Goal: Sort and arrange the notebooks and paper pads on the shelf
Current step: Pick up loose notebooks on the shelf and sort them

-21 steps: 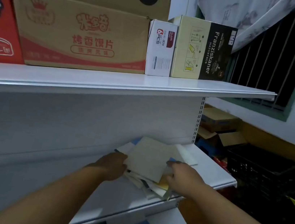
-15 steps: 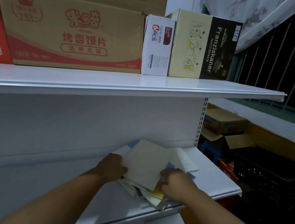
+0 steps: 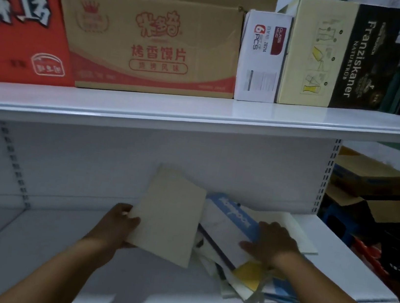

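Hands first: our left hand (image 3: pixel 116 227) grips the beige pad (image 3: pixel 168 220) by its left edge, tilted upright; our right hand (image 3: pixel 274 242) lies flat, fingers spread, on the messy pile (image 3: pixel 241 267) just right, on the shelf (image 3: pixel 37 257).

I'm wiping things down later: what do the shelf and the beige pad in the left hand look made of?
Shelf: probably painted metal, smooth white with a slight sheen and slotted uprights. Beige pad, gripped by the left hand: matte card or paper, thin and flat.
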Action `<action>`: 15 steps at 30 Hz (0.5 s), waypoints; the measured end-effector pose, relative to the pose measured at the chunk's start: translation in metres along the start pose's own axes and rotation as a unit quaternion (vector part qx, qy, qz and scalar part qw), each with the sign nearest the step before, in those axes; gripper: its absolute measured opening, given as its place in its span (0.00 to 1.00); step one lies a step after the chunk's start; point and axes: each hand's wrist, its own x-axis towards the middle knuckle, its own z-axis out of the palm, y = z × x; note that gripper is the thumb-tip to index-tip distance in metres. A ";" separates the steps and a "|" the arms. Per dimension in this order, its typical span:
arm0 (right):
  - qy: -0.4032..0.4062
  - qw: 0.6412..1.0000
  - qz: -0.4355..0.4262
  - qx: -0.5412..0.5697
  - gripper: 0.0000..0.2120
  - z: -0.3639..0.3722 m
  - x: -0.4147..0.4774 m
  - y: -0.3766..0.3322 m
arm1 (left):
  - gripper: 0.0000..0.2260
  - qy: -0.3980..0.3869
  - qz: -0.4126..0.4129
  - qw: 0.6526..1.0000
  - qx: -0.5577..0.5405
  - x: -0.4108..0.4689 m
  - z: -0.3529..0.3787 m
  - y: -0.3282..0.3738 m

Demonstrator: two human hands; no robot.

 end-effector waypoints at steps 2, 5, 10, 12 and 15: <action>-0.029 1.000 0.005 -0.006 0.40 -0.008 0.003 0.000 | 0.10 0.038 -0.015 0.999 -0.018 -0.003 -0.043 -0.015; -0.048 0.998 -0.002 0.031 0.23 -0.022 -0.001 -0.009 | 0.11 0.089 -0.059 0.994 -0.003 -0.005 -0.100 -0.043; 0.010 0.950 -0.076 0.303 0.07 -0.010 -0.018 -0.085 | 0.12 0.149 -0.114 0.979 0.083 0.010 -0.164 -0.080; 0.032 0.938 -0.094 0.331 0.11 0.014 -0.029 -0.125 | 0.13 0.157 -0.104 0.970 0.156 0.018 -0.178 -0.089; 0.058 0.932 -0.085 0.346 0.09 0.057 -0.041 -0.170 | 0.22 0.159 -0.038 0.945 0.284 0.023 -0.187 -0.093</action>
